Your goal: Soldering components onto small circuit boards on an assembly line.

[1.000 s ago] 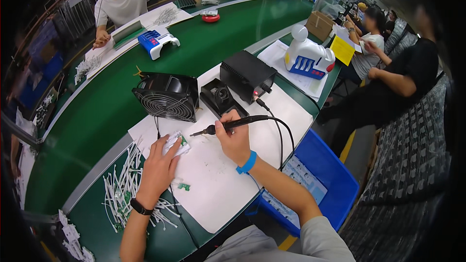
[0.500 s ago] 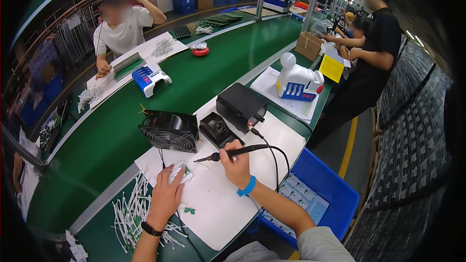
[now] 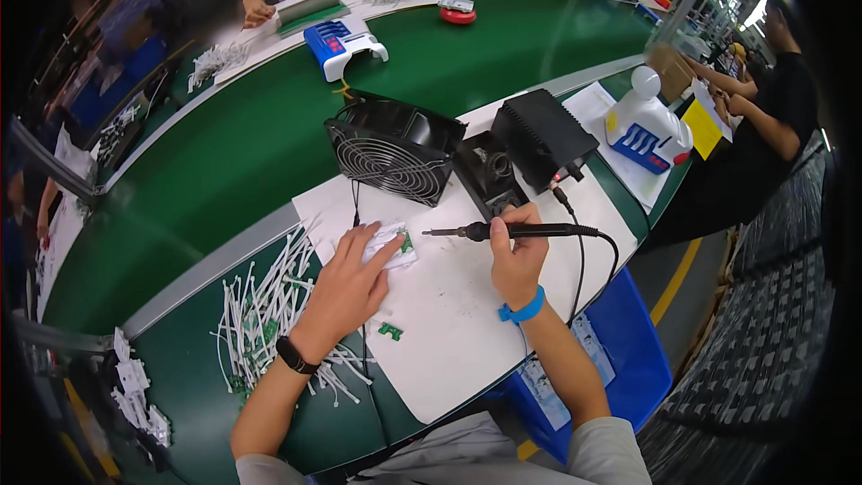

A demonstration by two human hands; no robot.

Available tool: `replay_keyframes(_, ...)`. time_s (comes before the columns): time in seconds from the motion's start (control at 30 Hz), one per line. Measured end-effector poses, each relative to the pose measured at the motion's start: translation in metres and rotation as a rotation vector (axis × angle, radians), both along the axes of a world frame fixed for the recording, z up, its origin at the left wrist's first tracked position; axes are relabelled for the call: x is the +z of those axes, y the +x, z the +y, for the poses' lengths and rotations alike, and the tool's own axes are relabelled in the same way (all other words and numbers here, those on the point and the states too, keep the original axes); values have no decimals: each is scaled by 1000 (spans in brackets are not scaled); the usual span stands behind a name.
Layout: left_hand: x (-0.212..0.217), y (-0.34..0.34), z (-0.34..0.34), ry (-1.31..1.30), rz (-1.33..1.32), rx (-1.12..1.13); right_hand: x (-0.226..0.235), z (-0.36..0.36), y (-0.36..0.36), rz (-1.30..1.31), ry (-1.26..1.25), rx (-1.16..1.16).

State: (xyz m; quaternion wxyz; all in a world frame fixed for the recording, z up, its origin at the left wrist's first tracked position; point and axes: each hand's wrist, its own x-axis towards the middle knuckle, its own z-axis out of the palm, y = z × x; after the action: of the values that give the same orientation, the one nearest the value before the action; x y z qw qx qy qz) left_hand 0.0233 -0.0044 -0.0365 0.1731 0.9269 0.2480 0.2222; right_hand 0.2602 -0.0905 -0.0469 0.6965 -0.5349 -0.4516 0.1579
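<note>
While the right hand (image 3: 516, 260) grips the soldering iron (image 3: 512, 231) in a closed fist, we note its tip levelled toward the small white part (image 3: 388, 245) pinned under the left hand (image 3: 346, 287). That left hand lies mostly flat, fingers stretched, fingertips pressing the part onto the white mat (image 3: 449, 323); it clasps nothing, only holds the piece down. A bit of green circuit board shows at the part's right edge, just beside the iron's tip. We cannot tell whether tip and board are touching.

Behind the mat stand a black fan (image 3: 393, 148) and the black soldering station (image 3: 539, 136), the iron's cord looping back toward it. To the left, on the green bench, lies a heap of white wired pieces (image 3: 260, 305). One small green board (image 3: 391, 330) lies loose on the mat near the left wrist.

Our judgement: the work is mid-batch. One piece is in position under the iron, and we see no clearly separate lot of finished pieces. The heap beside the mat looks like much yet to do, though we cannot sort finished from unfinished in it.
</note>
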Motion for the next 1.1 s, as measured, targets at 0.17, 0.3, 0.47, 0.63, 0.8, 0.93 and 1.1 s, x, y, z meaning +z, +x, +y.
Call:
replay_keyframes(0.17, 2, -1, 2, -30, 34, 31, -2, -4, -2, -96, -39, 137)
replay_keyframes(0.3, 2, 0, 1, -29, 35, 21, -6, -2, -3, -76, -86, 159)
replay_keyframes(0.47, 4, 1, 1, -41, 45, 30, -7, -2, -2, -91, -46, 178)
replay_keyframes(0.63, 5, 2, 0, -27, 55, 31, -6, -1, -1, -87, -79, 179)
replay_keyframes(0.8, 4, 2, 0, -7, 18, 6, -6, -1, -1, -101, -87, 175)
replay_keyframes(0.93, 4, 3, 0, -4, 29, 22, -3, -3, -1, -109, -114, 190)
replay_keyframes(1.1, 4, 3, 0, -11, 22, 11, 0, -5, -1, -115, -145, 213)
